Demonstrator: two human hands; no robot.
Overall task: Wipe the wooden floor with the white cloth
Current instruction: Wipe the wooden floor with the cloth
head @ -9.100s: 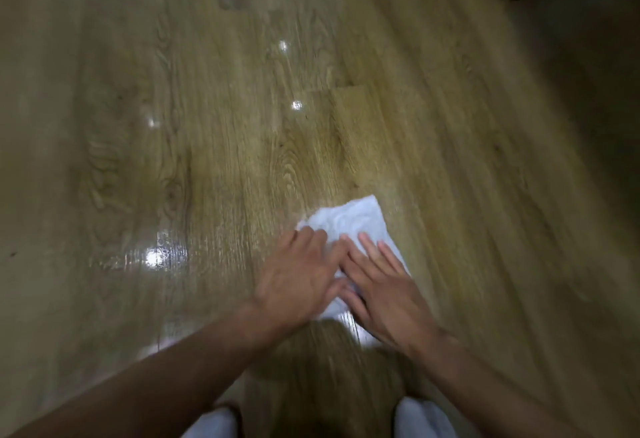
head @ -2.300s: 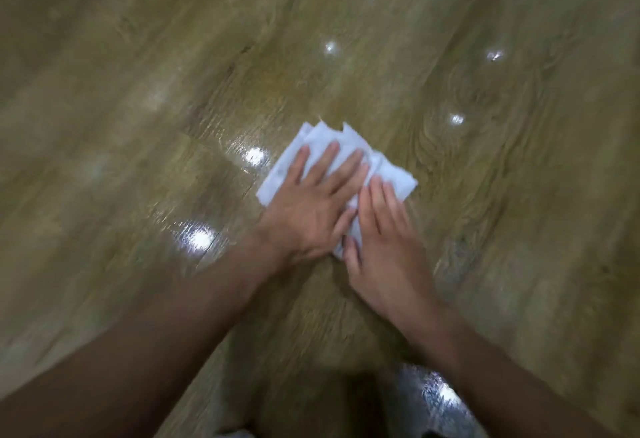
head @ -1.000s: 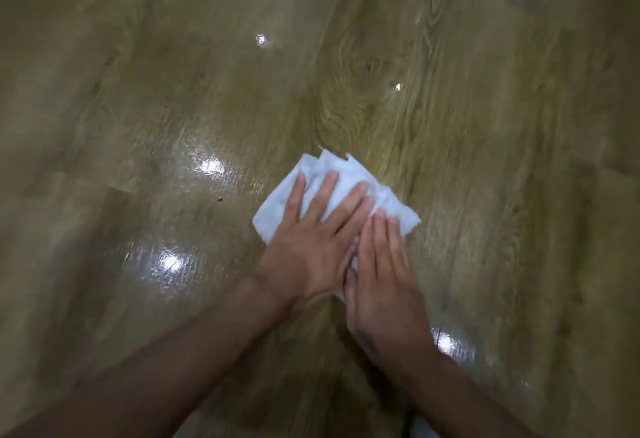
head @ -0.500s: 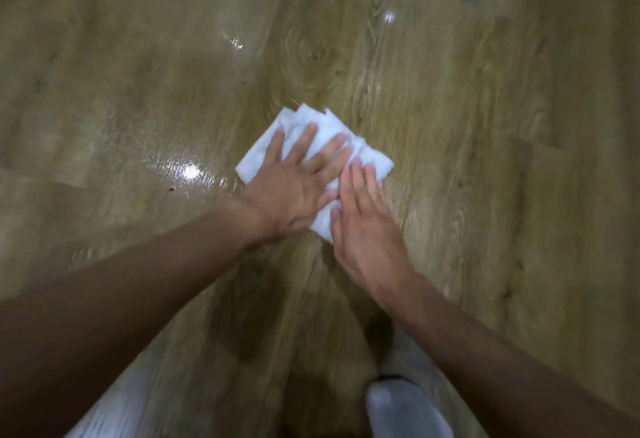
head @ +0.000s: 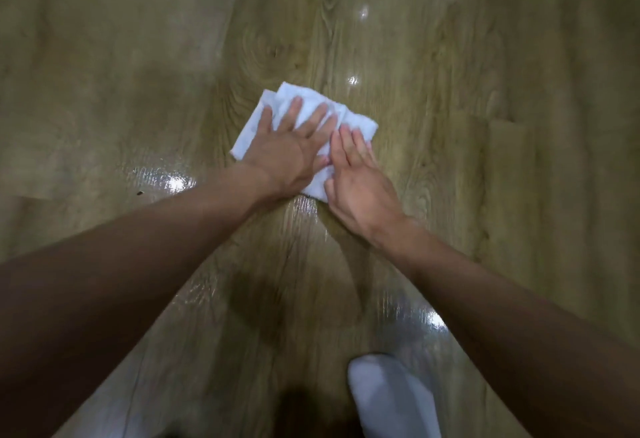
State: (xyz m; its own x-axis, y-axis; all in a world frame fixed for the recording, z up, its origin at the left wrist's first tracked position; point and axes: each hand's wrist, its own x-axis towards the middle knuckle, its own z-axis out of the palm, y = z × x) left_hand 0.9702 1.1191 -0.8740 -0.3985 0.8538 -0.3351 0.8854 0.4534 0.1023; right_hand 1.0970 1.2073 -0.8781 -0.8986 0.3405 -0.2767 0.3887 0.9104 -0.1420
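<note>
**Cloth pinned flat under both palms**

Cloth (head: 356, 124), white and folded, lies just above frame centre on the wooden floor (head: 485, 126). Left hand (head: 289, 153) presses on it with fingers spread flat, gripping nothing. Right hand (head: 362, 178) lies flat over its lower right edge. Dark speck (head: 140, 192) sits at left; white-clad knee (head: 388, 396) at bottom.

Overall dim, warm yellow-green cast; light from overhead, shown by small glare spots on the glossy wooden floor (head: 450, 56) beyond the right hand (head: 360, 178), a larger streaked glare patch just left of the left hand (head: 287, 157), more sheen nr the right forearm; soft dark shadow below both hands, betw. the arms; white cloth (head: 294, 101) brightest item, slightly overexposed; forearms underexposed toward the bottom edge; mild motion blur throughout; corners soft, wide-angle stretch at the edges.
</note>
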